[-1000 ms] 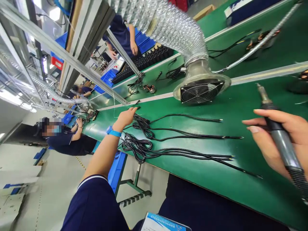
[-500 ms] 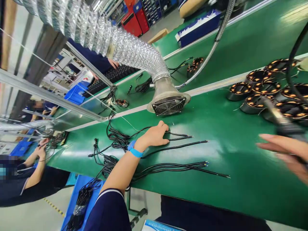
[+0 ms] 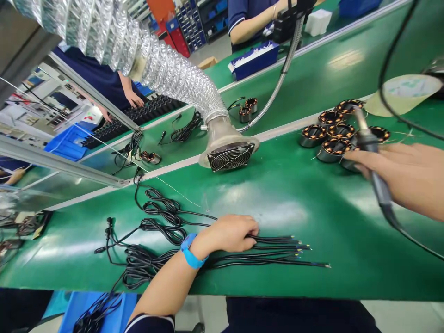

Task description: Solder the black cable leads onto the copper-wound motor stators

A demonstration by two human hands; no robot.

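My left hand [image 3: 236, 232], with a blue wristband, is closed on black cables [image 3: 274, 239] lying on the bench. Their stripped ends, with small coloured wires showing, point right beyond my fingers. More cables lie just nearer the bench edge, and their coiled lengths [image 3: 142, 266] spread to the left. In my right hand [image 3: 409, 178] is a soldering iron [image 3: 379, 185], gripped by its dark handle, its metal tip angled up and left. The tip is in front of a group of motor stators [image 3: 335, 147] with copper windings; whether it touches one I cannot tell.
A fume extractor hood [image 3: 231, 155] on a silver duct [image 3: 183, 69] hangs over the bench's far rail. A blue bin [image 3: 130, 310] with cables is below the near edge. Across the rail, co-workers' hands [image 3: 133, 98] are beside black parts, and a blue box [image 3: 255, 60] holds white pieces.
My left hand has drawn cables nearer the front edge, so their ends now lie closer together. My right hand and the soldering iron have come further into view. The camera view has shifted.
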